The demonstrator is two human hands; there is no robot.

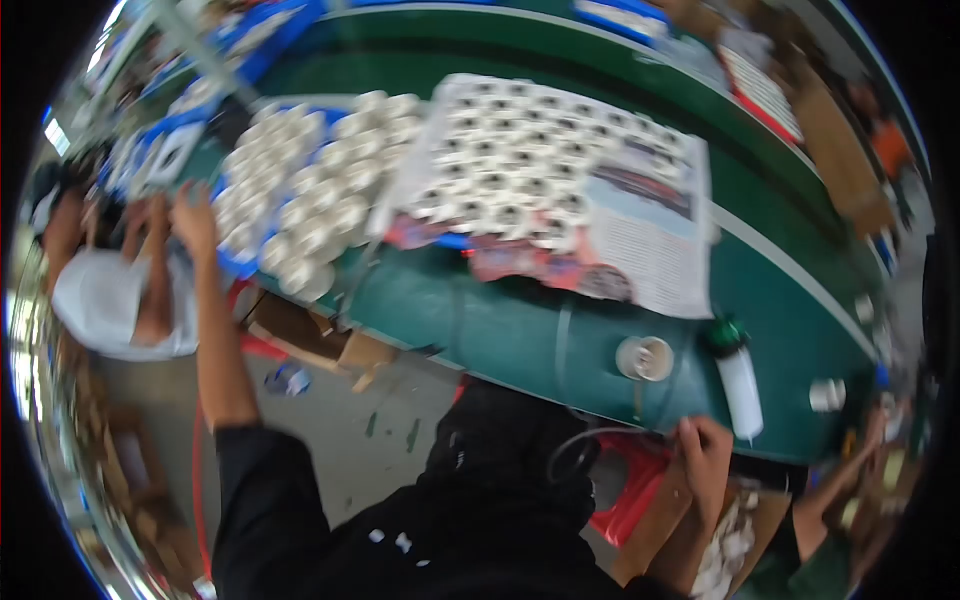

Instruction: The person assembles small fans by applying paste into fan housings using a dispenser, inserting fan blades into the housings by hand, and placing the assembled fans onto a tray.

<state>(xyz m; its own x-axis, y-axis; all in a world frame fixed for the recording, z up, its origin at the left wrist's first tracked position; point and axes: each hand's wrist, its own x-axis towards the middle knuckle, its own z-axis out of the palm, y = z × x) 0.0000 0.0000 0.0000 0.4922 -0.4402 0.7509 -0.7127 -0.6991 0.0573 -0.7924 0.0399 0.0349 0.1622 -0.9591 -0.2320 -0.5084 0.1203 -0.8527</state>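
Observation:
My left hand (195,215) stretches far out to the left, beside the blue trays of round white parts (268,165). Its fingers look extended and apart, though blurred, and no object shows in them. Low at the front edge of the green table, my right hand (705,450) is closed, with its fingers bent together. A thin grey cable (600,432) runs up to those fingers; whether they grip it or something else I cannot make out. Just beyond this hand stand a small white cup (644,358) and a white bottle with a green top (738,385).
Rows of white parts with dark centres (510,150) lie on printed paper (655,250) on the green table (480,330). Co-workers sit at left (125,300) and lower right (820,540). Below are a red stool (635,485) and cardboard boxes (300,330).

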